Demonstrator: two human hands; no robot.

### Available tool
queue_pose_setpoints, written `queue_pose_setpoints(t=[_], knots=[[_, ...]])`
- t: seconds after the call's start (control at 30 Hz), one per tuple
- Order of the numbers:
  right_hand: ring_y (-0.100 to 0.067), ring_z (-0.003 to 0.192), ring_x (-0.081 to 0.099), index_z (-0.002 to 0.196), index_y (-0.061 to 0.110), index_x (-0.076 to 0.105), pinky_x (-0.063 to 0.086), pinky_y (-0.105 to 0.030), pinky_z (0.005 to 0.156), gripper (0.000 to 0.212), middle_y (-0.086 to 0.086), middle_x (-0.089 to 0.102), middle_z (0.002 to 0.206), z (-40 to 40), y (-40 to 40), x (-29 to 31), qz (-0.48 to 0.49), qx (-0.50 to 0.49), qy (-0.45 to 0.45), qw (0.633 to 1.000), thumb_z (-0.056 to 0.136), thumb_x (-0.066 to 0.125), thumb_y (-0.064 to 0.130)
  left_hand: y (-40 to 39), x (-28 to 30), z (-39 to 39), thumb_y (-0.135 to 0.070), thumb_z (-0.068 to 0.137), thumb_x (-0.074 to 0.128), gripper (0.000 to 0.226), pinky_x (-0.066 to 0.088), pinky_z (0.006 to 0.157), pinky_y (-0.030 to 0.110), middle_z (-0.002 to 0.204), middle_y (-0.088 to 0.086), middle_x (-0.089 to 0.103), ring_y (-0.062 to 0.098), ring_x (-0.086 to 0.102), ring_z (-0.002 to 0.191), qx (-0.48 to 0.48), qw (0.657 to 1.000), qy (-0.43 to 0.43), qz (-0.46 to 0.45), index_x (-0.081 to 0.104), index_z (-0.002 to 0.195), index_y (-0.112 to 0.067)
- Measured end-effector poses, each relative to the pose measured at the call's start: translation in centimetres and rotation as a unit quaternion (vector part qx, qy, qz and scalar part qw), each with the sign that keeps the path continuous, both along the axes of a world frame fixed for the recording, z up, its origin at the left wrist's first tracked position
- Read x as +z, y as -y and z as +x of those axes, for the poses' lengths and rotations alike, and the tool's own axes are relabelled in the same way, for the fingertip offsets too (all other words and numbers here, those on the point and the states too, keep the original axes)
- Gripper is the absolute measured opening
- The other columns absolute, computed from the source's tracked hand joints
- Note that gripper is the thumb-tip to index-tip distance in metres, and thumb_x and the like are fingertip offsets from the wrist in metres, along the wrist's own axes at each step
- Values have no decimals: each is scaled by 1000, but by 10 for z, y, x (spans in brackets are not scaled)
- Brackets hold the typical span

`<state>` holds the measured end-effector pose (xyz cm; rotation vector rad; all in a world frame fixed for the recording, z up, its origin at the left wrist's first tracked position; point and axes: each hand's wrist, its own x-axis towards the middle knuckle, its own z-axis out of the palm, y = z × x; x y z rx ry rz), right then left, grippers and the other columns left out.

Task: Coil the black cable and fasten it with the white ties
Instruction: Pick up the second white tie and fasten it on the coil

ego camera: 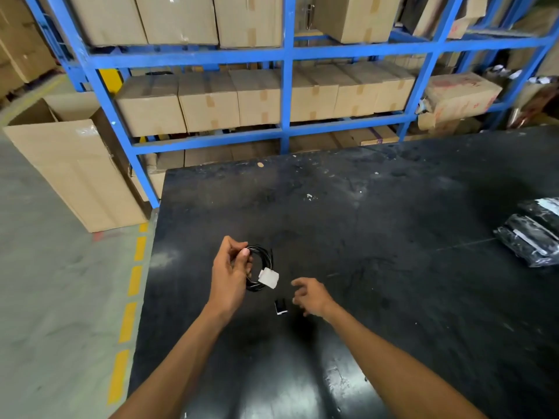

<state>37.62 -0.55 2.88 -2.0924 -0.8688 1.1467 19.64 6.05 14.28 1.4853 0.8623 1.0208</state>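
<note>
Left hand (231, 273) is gripping the coiled black cable (257, 267) upright; right hand (310, 296) is hovering open just right of it, nearer the white tag (268, 278).

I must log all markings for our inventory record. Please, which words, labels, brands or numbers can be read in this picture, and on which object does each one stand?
No text can be read.
Red marks on the cardboard box at the right of the blue shelf: too blurred to read.
White labels on the black wrapped packages: too small to read.
White tag on the black cable held by the left hand: no print visible.
</note>
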Motion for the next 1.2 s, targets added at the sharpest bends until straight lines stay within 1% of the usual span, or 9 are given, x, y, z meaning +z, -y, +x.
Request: queue_pose_setpoints(t=[0.07,0.13,0.2,0.47,0.6,0.73,0.83,0.97,1.2], knots=[[-19,89,63,133,18,59,52,-16,57,52,-7,61,109,-1,-1,-16,-13,67,75,995,86,68,0,-2,-8,-2,0,99,44,19,37,57,25,77,10,52,12,42,60,-4,1000,-4,-7,45,85,-12],[-23,109,65,132,24,61,51,-21,87,53,-8,66,118,-2,-6,-28,-16,117,138,983,85,68,1,-5,-16,-5,1,99,43,19,37,57,25,75,10,51,12,42,60,-6,1000,-2,-12,46,85,-12],[-23,117,63,130,30,63,50,-29,98,53,-3,68,125,-6,-11,-34,-17,134,169,976,84,66,3,-7,-20,-8,2,99,43,20,38,55,22,73,8,50,10,42,58,-9,1000,2,-11,47,86,-13],[-23,108,68,108,30,75,54,-33,90,30,3,74,114,-14,-30,-55,14,78,271,959,89,59,12,-15,-31,-18,2,98,48,17,42,55,16,72,7,53,4,49,58,-15,1000,11,-21,49,85,-9],[-17,80,73,97,14,79,59,-30,81,16,-5,79,90,-17,-46,-35,117,-49,168,978,84,72,7,-14,-32,-16,4,97,47,15,41,55,17,72,8,52,6,47,59,-8,1000,4,-30,48,85,-5],[-9,49,63,82,13,78,57,-25,54,17,-5,71,63,-24,-63,20,238,-111,6,965,78,75,-4,-15,-29,-9,4,97,46,13,41,54,20,72,9,53,9,45,58,-5,1000,1,-22,48,88,-4],[-1,58,67,81,15,78,54,-15,56,22,-5,75,72,-24,-66,56,291,-66,-14,954,77,76,-6,-15,-24,-6,0,98,47,12,41,55,21,72,7,55,12,45,60,-20,1000,1,-8,49,89,-8],[1,59,67,91,2,76,53,-13,57,12,-13,74,79,-23,-60,85,302,-40,-83,949,82,75,-5,-14,-17,-4,-12,96,50,7,42,56,18,74,5,57,8,47,60,-18,1000,7,5,50,89,-15],[-11,60,64,94,2,70,56,-23,61,11,-8,68,77,-22,-49,116,279,-16,-210,937,89,66,-7,-7,-7,-5,-21,99,48,7,44,62,22,74,-3,53,9,45,63,-12,1000,-4,28,48,93,-21]])
